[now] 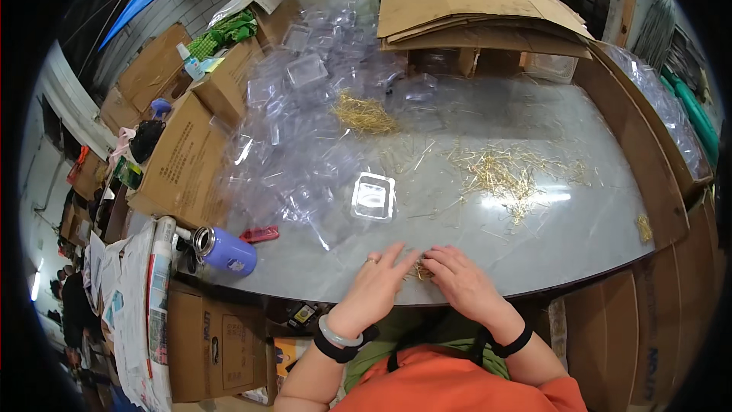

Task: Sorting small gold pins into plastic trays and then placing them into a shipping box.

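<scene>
Nearest the camera: an orange top and two forearms are seen at the lower edge, each wrist ringed by a dark band, the left also by a pale bangle.
Left hand (pixel 379 282): laid flat on the grey table (pixel 579 221), fingers spread and open, nothing gripped; its fingertips are set just left of the small straw bundle (pixel 418 270).
Right hand (pixel 457 278): curled loosely over the bundle's right side; whether strands are pinched cannot be told.
Key relation: the bundle is held between the two hands at the table's near edge, touched by both; its long axis cannot be made out.
Counts: one clear lidded tray (pixel 373 197) is set apart beyond the hands; a heap of clear trays (pixel 305 107), too many to count; two loose straw patches farther back; one purple bottle (pixel 225 249) and one red tool (pixel 261 235) to the left.
</scene>
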A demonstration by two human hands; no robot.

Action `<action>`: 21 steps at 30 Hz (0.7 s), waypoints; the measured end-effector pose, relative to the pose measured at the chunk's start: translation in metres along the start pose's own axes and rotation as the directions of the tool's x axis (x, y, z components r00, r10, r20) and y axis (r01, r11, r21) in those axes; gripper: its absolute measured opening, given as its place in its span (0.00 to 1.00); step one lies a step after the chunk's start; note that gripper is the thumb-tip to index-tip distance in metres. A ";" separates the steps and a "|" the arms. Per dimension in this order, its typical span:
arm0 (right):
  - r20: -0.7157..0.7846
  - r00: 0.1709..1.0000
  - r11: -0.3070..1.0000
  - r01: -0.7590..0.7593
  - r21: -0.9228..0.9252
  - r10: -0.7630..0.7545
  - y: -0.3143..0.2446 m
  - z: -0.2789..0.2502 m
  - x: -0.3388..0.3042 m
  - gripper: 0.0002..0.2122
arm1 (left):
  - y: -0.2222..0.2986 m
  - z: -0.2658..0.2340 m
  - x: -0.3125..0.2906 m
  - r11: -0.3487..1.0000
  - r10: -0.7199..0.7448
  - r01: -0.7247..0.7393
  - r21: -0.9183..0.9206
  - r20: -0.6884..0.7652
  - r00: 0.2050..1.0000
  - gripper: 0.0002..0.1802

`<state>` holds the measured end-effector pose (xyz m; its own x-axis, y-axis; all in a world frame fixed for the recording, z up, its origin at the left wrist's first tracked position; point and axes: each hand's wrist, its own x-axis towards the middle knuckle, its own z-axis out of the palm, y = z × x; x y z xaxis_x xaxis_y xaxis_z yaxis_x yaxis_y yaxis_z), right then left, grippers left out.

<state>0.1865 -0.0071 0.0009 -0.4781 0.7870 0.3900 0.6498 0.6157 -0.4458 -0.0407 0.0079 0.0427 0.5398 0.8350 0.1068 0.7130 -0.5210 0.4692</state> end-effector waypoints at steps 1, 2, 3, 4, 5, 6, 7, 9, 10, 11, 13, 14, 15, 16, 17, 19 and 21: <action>0.018 1.000 1.000 0.025 0.003 -0.025 0.003 0.001 -0.001 0.19 | 0.001 -0.004 0.002 1.000 0.009 -0.011 0.019 0.066 0.998 0.34; 0.036 0.998 0.999 0.050 0.007 -0.050 0.007 0.001 -0.001 0.20 | -0.002 -0.003 0.003 0.999 0.025 -0.028 0.039 0.075 0.997 0.34; 0.052 0.996 0.997 0.075 0.011 -0.075 0.008 0.001 -0.002 0.20 | -0.007 -0.001 0.004 0.997 0.042 -0.047 0.061 0.085 0.995 0.34; 0.057 0.995 0.996 0.085 0.006 -0.085 0.009 0.000 -0.002 0.20 | -0.010 0.001 0.006 0.994 0.063 -0.070 0.079 0.098 0.993 0.34; 0.062 0.994 0.995 0.095 0.001 -0.095 0.010 -0.002 -0.003 0.20 | -0.010 -0.001 0.007 0.996 0.055 -0.061 0.064 0.105 0.993 0.33; 0.067 0.992 0.994 0.105 -0.005 -0.105 0.010 -0.004 -0.003 0.20 | -0.010 -0.003 0.008 0.997 0.047 -0.053 0.049 0.112 0.993 0.32; 0.060 0.994 0.996 0.086 0.033 -0.088 0.009 -0.006 -0.002 0.20 | -0.010 -0.003 0.009 0.998 0.038 -0.042 0.036 0.118 0.992 0.31; 0.045 0.998 0.993 0.048 0.110 -0.053 0.004 -0.012 -0.001 0.20 | -0.008 0.000 0.007 1.000 0.028 -0.029 0.012 0.045 0.999 0.26; 0.042 0.998 0.994 0.050 0.095 -0.055 0.003 -0.013 -0.001 0.20 | -0.008 0.002 0.006 1.000 0.024 -0.024 -0.002 0.008 1.000 0.23; 0.039 0.998 0.995 0.053 0.080 -0.056 0.002 -0.013 -0.002 0.20 | -0.008 0.006 0.006 1.000 -0.004 0.004 -0.005 -0.013 1.000 0.21; 0.022 0.999 0.998 0.037 0.059 -0.039 0.001 -0.012 -0.001 0.20 | -0.007 0.015 0.004 0.998 -0.062 0.061 -0.014 -0.056 0.997 0.17; 0.009 1.000 0.998 0.019 0.054 -0.020 0.001 -0.009 -0.001 0.20 | -0.003 0.018 0.003 0.996 -0.087 0.086 -0.015 -0.096 0.992 0.15; -0.006 1.000 0.999 0.001 0.049 -0.001 0.000 -0.007 -0.001 0.20 | 0.001 0.022 0.002 0.994 -0.113 0.111 -0.017 -0.136 0.984 0.14; -0.013 1.000 0.999 0.004 0.039 -0.003 0.000 -0.006 -0.001 0.20 | 0.004 0.025 0.001 0.991 -0.135 0.133 -0.024 -0.173 0.976 0.13; -0.021 1.000 1.000 0.007 0.028 -0.006 0.000 -0.006 0.000 0.20 | 0.004 0.029 0.001 0.989 -0.147 0.142 -0.043 -0.171 0.974 0.14; -0.033 0.999 1.000 0.009 0.026 -0.008 0.000 -0.006 0.000 0.19 | 0.001 0.035 0.002 0.984 -0.172 0.160 -0.082 -0.164 0.971 0.15; -0.043 0.999 0.999 0.007 0.042 -0.005 0.001 -0.006 0.000 0.19 | 0.000 0.025 -0.001 0.925 -0.216 0.179 -0.336 -0.076 0.973 0.19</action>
<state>0.1906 -0.0070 0.0049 -0.4556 0.7812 0.4267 0.6211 0.6224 -0.4764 -0.0303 0.0026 0.0207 0.3377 0.9387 0.0689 0.6055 -0.2727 0.7477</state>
